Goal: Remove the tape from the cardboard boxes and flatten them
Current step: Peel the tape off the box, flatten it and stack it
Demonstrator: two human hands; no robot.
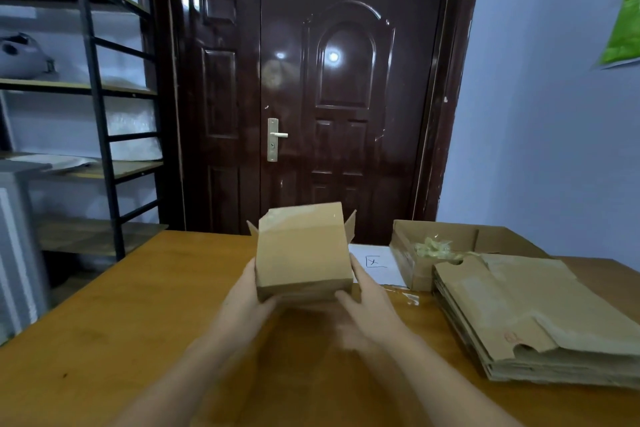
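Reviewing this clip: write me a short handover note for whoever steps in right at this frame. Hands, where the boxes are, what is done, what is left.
Left hand: grips the small cardboard box on its left side, thumb under the lower edge.
Right hand: holds the box's right side, fingers along it.
The box is held up above the wooden table, still formed, flaps open at the far end; shiny tape shows along its top edge.
Done: a stack of flattened boxes lies on the table at right; crumpled tape sits in an open tray box behind it.
Left: strip this box's tape and flatten it onto the stack.
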